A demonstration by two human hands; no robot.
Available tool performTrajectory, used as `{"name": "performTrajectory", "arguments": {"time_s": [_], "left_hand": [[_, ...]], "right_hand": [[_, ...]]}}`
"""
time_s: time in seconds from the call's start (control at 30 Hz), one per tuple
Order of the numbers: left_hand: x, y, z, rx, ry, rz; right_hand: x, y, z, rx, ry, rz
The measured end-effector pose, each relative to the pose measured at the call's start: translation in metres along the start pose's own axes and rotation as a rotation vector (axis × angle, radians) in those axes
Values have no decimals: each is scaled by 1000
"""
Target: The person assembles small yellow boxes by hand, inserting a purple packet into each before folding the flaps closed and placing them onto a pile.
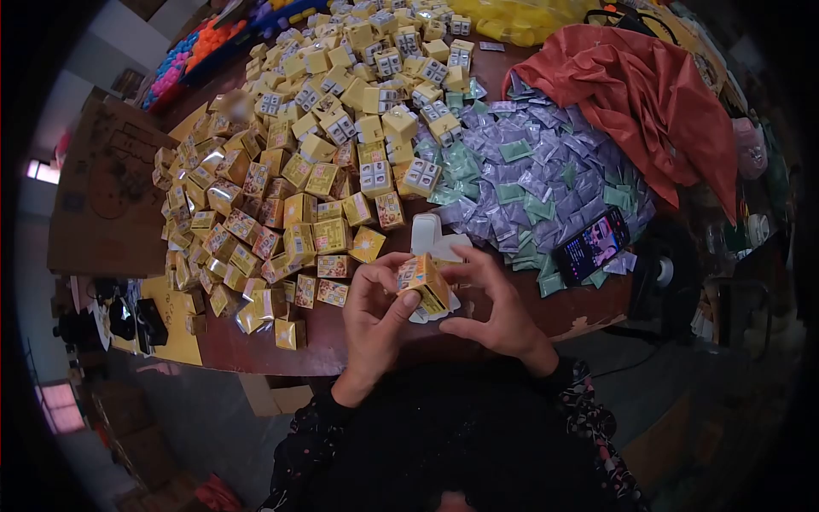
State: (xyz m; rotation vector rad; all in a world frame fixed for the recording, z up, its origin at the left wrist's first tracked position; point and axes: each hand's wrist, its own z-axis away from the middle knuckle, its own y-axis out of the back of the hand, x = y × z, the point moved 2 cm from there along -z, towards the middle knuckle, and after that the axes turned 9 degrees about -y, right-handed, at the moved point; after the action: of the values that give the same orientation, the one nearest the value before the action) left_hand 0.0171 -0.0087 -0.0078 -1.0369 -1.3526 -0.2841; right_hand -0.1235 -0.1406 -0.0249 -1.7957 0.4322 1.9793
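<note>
My left hand [375, 311] is closed round a small yellow-orange printed box [424, 283], which it holds tilted above the table's front edge. Around the right side of that box, my right hand [495, 311] has its thumb and fingers apart, with the fingertips close to the box's upper right. Something white shows under and beside the box, partly hidden by it. Just behind the hands lies a white piece [426, 232] with rounded corners. A large pile of yellow boxes [324, 235] spreads to the left and behind.
Purple and green sachets [546, 171] are heaped at the right, with a lit phone [593, 246] on their front edge. A red cloth [631, 94] lies behind them. A cardboard carton [107, 188] stands left. Yellow items in a plastic bag [512, 19] are at the back.
</note>
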Motion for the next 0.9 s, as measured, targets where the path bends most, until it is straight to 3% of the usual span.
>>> {"name": "performTrajectory", "arguments": {"time_s": [0.07,0.1,0.2,0.23,0.27,0.37,0.43,0.47,0.53,0.57,0.63,0.73,0.9], "left_hand": [[-5,4,1,-4,48,19],[-5,5,2,-7,73,30],[15,-2,4,-189,64,-425],[20,-6,3,-238,40,-564],[25,-1,-2,-483,-47,-797],[31,-6,1,-643,8,-938],[27,5,2,-608,116,-815],[26,8,2,-589,170,-753],[27,11,9,-451,326,-604],[27,12,11,-381,401,-529],[22,14,9,-370,359,-475],[17,11,7,-356,336,-360],[13,13,5,-284,349,-203]], "right_hand": [[8,-2,3,-109,-137,1],[8,-3,4,-19,-166,-60],[1,11,-4,203,44,150],[-5,14,-4,232,-17,214],[-13,14,-5,177,22,325],[-21,21,-14,-16,209,534],[-44,45,-21,-157,-54,165],[-37,69,-30,47,-35,184],[-30,115,-44,483,14,760],[-23,126,-46,491,25,873],[-13,140,-53,502,48,1100],[-8,148,-70,603,-1,1070],[0,146,-96,496,-78,1173]]}}
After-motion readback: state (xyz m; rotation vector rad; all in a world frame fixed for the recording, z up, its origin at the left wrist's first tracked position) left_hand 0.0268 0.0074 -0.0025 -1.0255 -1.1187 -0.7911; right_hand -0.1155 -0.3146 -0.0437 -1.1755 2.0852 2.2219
